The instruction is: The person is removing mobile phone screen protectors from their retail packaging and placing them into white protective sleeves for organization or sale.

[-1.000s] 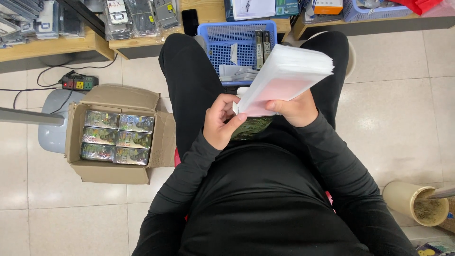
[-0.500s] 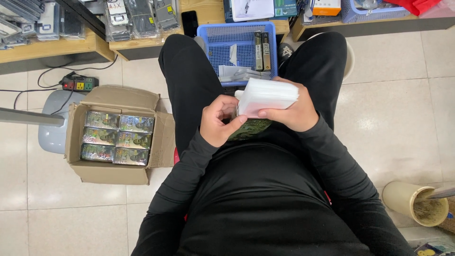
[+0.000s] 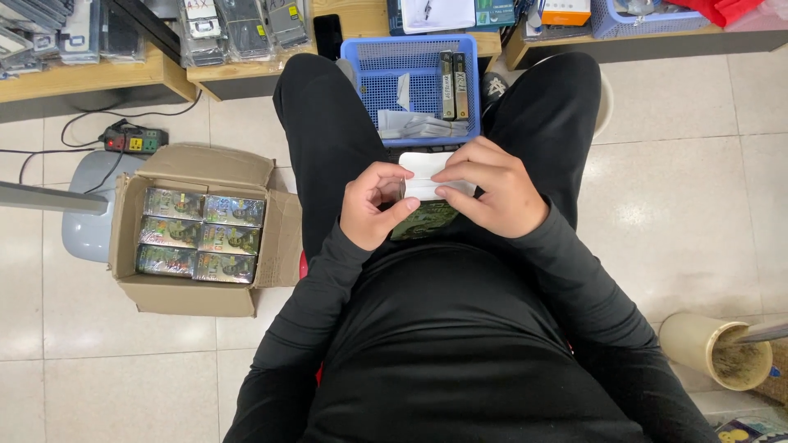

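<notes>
Matt white paper packet (image 3: 427,176) showed smooth; blue plastic basket (image 3: 369,90) looked meshed; cardboard box (image 3: 185,297) dull, its packs (image 3: 201,234) glossy.

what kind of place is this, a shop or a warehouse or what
Probably a small shop's packing or stock area. A cardboard box of identical shiny packets sits on the tiled floor, a blue basket holds bagged items, and low wooden shelves carry wrapped goods. Both hands hold a small white package.

Small white packet (image 3: 423,176) over green box (image 3: 423,220)
</notes>
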